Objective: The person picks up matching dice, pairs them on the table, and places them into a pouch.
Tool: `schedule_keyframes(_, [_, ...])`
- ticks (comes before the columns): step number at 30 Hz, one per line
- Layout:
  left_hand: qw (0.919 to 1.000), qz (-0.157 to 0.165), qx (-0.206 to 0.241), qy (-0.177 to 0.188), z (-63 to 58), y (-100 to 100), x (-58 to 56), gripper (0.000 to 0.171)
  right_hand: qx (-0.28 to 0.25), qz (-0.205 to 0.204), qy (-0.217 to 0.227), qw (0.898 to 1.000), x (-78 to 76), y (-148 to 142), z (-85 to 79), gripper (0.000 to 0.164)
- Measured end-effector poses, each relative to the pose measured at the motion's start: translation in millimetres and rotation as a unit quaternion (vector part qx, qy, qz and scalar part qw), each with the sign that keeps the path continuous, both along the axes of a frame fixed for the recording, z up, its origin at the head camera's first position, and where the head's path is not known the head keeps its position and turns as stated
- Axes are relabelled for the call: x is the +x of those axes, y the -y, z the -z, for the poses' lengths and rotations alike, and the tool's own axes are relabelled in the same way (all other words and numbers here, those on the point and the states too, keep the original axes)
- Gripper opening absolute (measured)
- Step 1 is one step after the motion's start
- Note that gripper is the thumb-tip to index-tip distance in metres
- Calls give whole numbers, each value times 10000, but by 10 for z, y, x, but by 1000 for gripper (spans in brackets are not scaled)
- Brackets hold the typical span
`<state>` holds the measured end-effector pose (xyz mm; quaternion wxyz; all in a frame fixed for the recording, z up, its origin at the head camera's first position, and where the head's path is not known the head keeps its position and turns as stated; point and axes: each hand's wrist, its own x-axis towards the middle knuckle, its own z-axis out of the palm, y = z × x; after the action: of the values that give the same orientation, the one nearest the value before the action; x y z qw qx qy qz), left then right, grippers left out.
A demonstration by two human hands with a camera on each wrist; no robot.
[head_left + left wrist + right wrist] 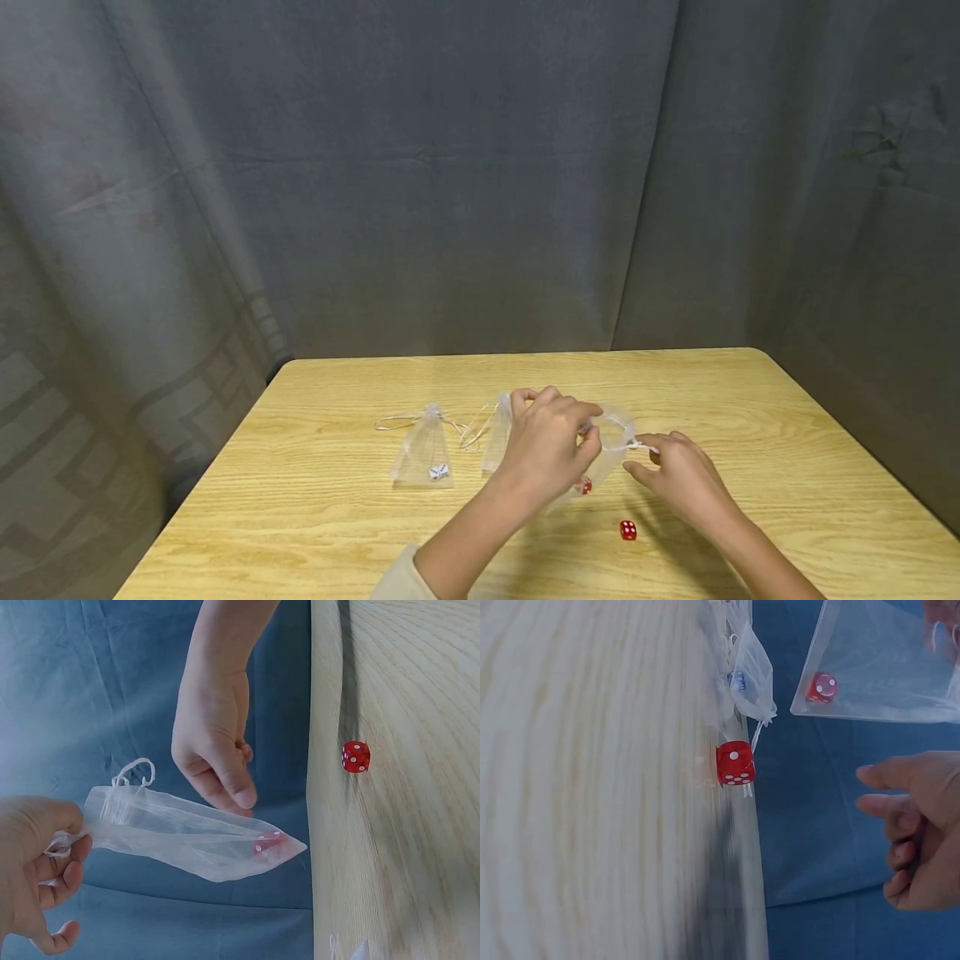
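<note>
My left hand [551, 437] pinches the top edge of a sheer white drawstring bag [180, 832] and holds it up over the table. A red die [268, 844] with white dots lies in the bag's lower corner. Beside the bag is my right hand [682, 475], thumb and forefinger stretched out and apart, the other fingers curled; nothing is between them in the right wrist view. A white drawstring loop [142, 769] sticks out from the bag's mouth on the right hand's side. Below the right hand, a second red die [627, 530] sits on the table.
To the left, a sheer bag [423, 446] holding white dice [438, 472] lies on the wooden table [300, 500]. Another sheer bag [495, 442] is partly hidden behind my left hand. Grey curtains [450, 208] hang behind the table.
</note>
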<state>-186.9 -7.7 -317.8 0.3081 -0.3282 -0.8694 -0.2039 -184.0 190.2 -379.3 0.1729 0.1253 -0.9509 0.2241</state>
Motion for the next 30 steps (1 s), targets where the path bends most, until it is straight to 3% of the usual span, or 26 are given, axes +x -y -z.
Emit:
schedule_keyframes(9, [10000, -44, -14, 12, 5, -1, 0, 14, 503, -213, 1087, 9926, -5, -4, 25, 26])
schedule_keyframes(19, [10000, -60, -3, -61, 12, 2, 4, 14, 201, -470, 2185, 9745, 38, -13, 93, 22])
schedule_keyframes(25, [10000, -34, 7, 0, 14, 1, 9, 15, 111, -921, 2616, 9607, 72, -38, 129, 19])
schedule_keyframes(30, [10000, -12, -8, 38, 16, -1, 14, 15, -36, -1094, 2709, 9564, 76, -44, 157, 18])
